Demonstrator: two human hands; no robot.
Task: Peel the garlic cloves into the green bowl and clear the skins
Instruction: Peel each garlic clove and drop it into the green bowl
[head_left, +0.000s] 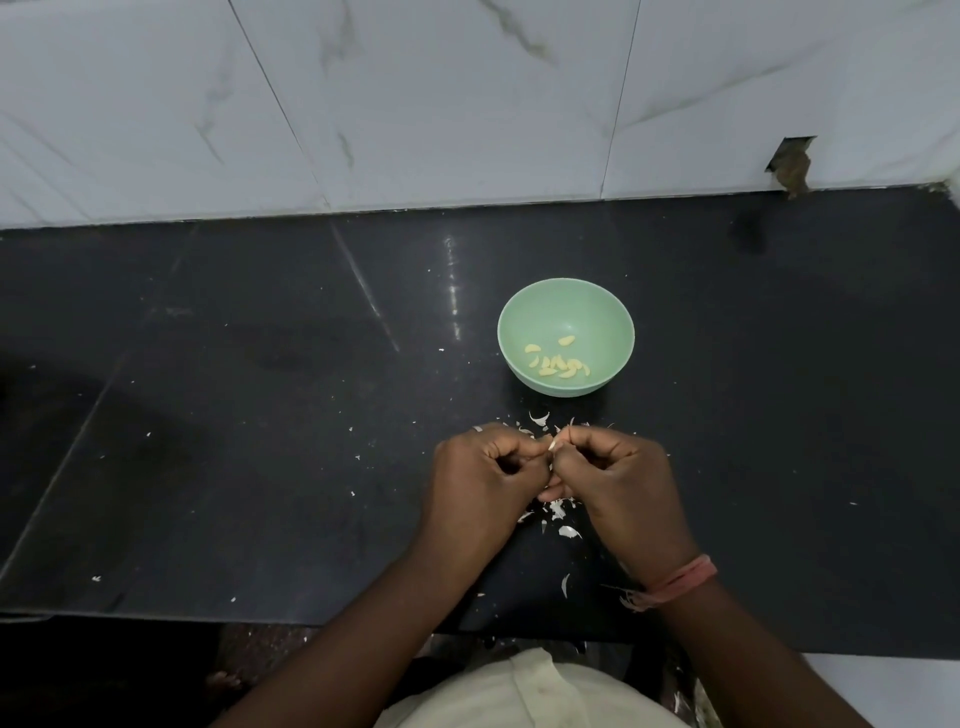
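Closest to me is my pale shirt (519, 691), down at the bottom. My two arms reach out over the black counter (234, 415). I wear a pink thread band (680, 579) on my right wrist. My left hand (480, 480) and my right hand (618, 480) are close together, touching at the fingers. The fingers of both hands are curled in, and both pinch one small garlic clove (554, 443) between them. Only its pale tip peeks out, so I cannot tell how much skin is on it. White garlic skins (563, 522) lie on the counter just under my hands, and more bits are scattered just past my fingers. A little farther back sits the green bowl (602, 312), upright and apart from my hands. Peeled yellow cloves (558, 364) lie in the bottom of it. Behind the counter stands a white tiled wall (415, 104) with grey streaks.
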